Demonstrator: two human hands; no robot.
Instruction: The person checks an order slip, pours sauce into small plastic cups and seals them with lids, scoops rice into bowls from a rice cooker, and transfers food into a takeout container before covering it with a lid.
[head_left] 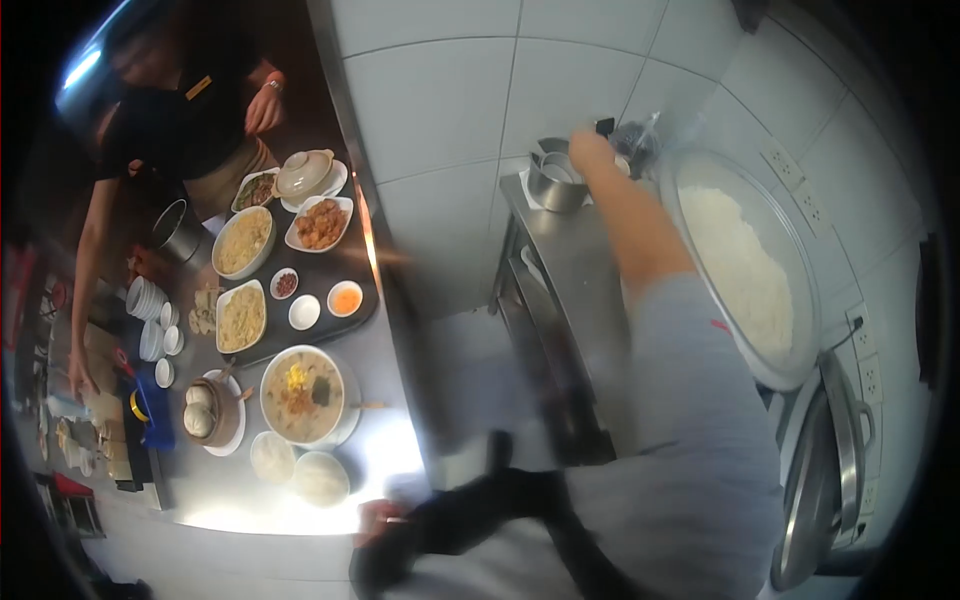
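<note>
My right hand reaches out at the far end of a steel side table, over a round metal container that holds smaller metal cups or ladles. Its fingers look closed, but what they grip is hidden; a small black piece shows just beyond them. My left hand is at the bottom, near the corner of the serving counter, smeared and partly covered by a dark strap or sleeve. Beside my right forearm stands a large metal tub of white rice.
On the steel counter are a soup bowl, a steamer of buns, a tray with several dishes, and a lidded clay pot. A co-worker stands behind it. A large lid leans by the wall sockets.
</note>
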